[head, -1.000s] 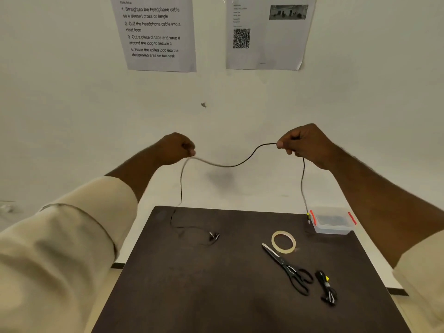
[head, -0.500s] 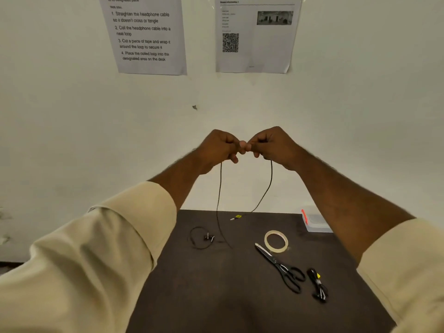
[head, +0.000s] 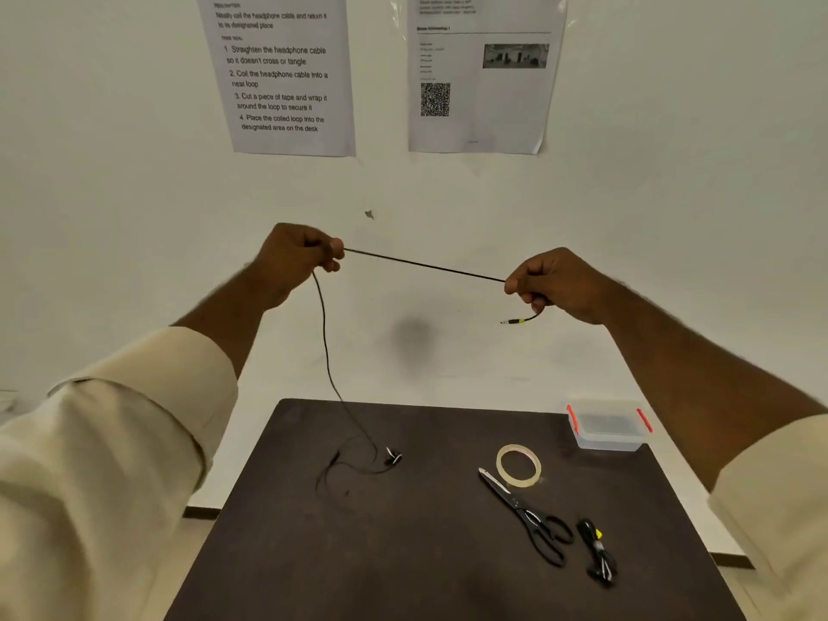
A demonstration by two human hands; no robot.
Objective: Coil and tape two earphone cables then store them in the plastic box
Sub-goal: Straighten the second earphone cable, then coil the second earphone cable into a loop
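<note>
While both hands, left [head: 298, 257] and right [head: 553, 282], pinch the earphone cable [head: 425, 265], it stretches taut between raised arms.

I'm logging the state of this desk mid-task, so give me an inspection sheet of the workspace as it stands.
Surface: dark board on a white desk.
Job's things: earphone cable stretched taut between both hands, plug hanging below the right hand, earbuds on the board; second earphone cable bundled beside the scissors; tape roll flat; plastic box lid on.
Clutter: nothing seen.
Grippers: left hand and right hand each pinch the cable.
Cables: slack loops loosely by the earbuds.
Surroundings: instruction sheet and QR-code sheet on the wall.
</note>
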